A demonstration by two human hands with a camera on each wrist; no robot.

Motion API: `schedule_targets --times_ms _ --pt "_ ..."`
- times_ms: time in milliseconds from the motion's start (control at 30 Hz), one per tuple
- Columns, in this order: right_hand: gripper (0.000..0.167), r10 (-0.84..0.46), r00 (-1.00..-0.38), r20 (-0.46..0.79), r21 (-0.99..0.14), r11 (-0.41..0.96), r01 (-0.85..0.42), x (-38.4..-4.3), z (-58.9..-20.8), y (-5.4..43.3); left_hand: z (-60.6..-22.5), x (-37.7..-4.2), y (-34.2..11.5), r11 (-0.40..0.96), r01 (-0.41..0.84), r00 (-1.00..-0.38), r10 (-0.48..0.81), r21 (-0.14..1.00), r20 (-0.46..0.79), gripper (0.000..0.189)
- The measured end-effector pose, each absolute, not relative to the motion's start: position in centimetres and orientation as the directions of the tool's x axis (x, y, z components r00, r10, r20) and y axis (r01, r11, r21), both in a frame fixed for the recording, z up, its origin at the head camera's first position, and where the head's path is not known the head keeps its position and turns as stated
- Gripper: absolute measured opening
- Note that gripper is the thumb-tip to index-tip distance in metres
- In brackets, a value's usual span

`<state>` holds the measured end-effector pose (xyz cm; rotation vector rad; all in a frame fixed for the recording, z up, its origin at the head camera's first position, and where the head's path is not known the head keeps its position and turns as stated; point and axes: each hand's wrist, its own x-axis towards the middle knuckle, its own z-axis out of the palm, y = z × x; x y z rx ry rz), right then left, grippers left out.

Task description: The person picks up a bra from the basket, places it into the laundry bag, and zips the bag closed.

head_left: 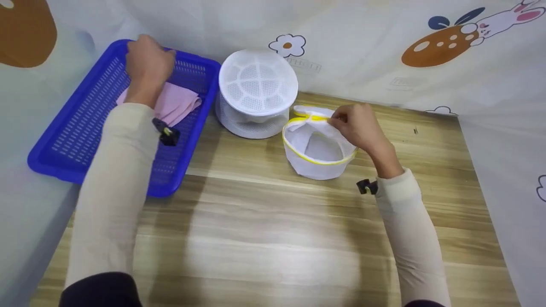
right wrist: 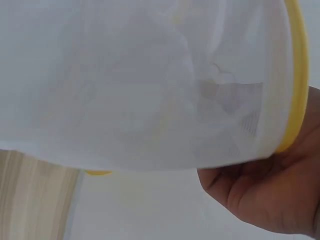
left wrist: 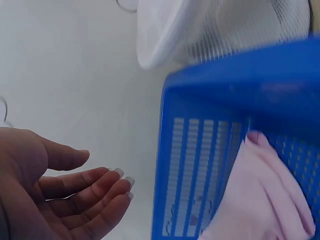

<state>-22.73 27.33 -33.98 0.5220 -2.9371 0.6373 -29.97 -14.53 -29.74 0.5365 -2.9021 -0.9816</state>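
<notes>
My left hand (head_left: 149, 64) is over the far side of a blue plastic basket (head_left: 170, 187), with its fingers loosely bent and holding nothing. In the left wrist view that hand (left wrist: 75, 195) is apart from the basket wall. Inside the basket lies a folded pink cloth (head_left: 179, 104), partly hidden by my forearm in the head view. My right hand (head_left: 360, 125) pinches the yellow-trimmed edge of a white mesh laundry bag (head_left: 318, 170), whose top gapes open. Up close, the bag's fabric (right wrist: 125, 100) covers part of the right hand (right wrist: 270, 195).
Between basket and bag stands a white round mesh container (head_left: 258, 83), close to the back wall. A patterned sheet (head_left: 349, 55) hangs behind and along both sides. Wood-grain tabletop (head_left: 264, 221) stretches across the front.
</notes>
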Motion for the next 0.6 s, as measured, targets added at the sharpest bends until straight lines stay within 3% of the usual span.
schedule_targets --times_ms 200,400,600 --pt "0.019 -0.139 -0.952 0.272 -0.573 0.772 -0.276 -21.2 -35.1 28.4 -30.6 -29.1 -18.3 0.713 -0.367 -0.921 -0.370 0.597 -0.124 0.023" --pt "0.021 0.119 -0.965 0.235 -0.801 0.586 -0.123 -20.0 -36.5 29.5 -32.6 -28.2 -21.4 0.677 -0.466 -0.880 -0.423 0.570 -0.216 0.061" --pt "0.021 0.198 -0.961 0.191 -0.910 0.404 -0.098 -19.8 -36.8 30.6 -35.4 -27.0 -22.8 0.489 -0.582 -0.798 -0.498 0.649 -0.340 0.067"
